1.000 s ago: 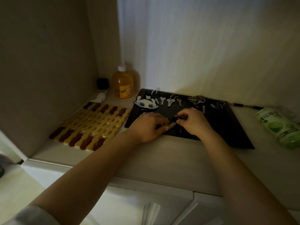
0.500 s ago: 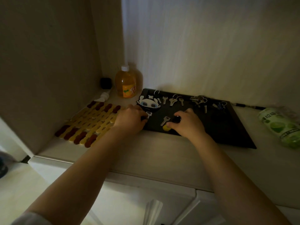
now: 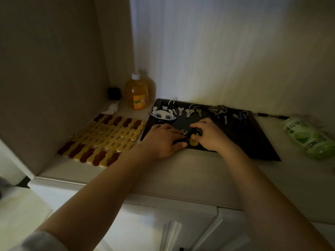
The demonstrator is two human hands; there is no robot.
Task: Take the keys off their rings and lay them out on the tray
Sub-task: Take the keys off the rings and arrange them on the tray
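Note:
A black tray [image 3: 253,142] lies on the counter. Along its back edge are three loose silver keys [image 3: 188,112], a key bunch on a ring [image 3: 217,109], a smaller ring with a blue piece [image 3: 242,115] and a white pixel-art charm [image 3: 163,115]. My left hand [image 3: 163,140] rests on the tray's front left, fingertips touching a single silver key [image 3: 184,132], thumb apart from the fingers. My right hand [image 3: 212,136] pinches a black key piece [image 3: 198,131]; a yellow tag [image 3: 193,142] lies just below it. What joins them is hidden.
A yellow and brown woven mat [image 3: 105,140] lies left of the tray. An orange bottle [image 3: 138,93] and a small black cube [image 3: 113,93] stand in the back corner. A green can [image 3: 308,136] lies on its side at the right. Walls close the left and back.
My left hand moved from the tray's left edge by the charm back right to the silver key. My right hand stayed on the black piece with the yellow tag.

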